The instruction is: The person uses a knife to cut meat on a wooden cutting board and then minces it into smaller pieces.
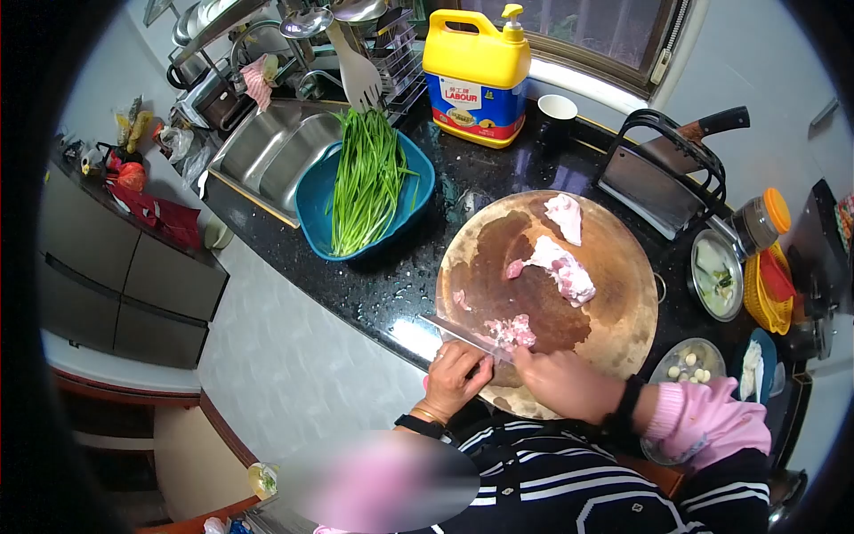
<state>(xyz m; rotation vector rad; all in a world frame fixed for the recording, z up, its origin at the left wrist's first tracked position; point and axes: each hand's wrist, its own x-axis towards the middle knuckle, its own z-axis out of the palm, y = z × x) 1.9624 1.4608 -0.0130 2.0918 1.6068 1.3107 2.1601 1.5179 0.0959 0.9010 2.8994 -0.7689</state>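
My right hand point(562, 381) is closed round the handle of a kitchen knife point(464, 336), whose blade points left across the near edge of a round wooden chopping board point(623, 258). My left hand point(455, 378) is beside the blade on its near side, fingers curled; whatever is under them is hidden. Small chopped bits of raw meat point(512, 332) lie just beyond the blade. A larger piece of raw meat point(567, 274) rests mid-board, and a pale, fatty piece point(564, 219) sits farther back.
Left of the board stands a blue basin point(422, 182) of green chives point(366, 178), beside a steel sink point(267, 156). A yellow detergent jug point(476, 80) and white cup point(557, 108) stand behind. On the right are a cleaver rack point(658, 178), a metal bowl point(716, 276) and a garlic bowl point(689, 360).
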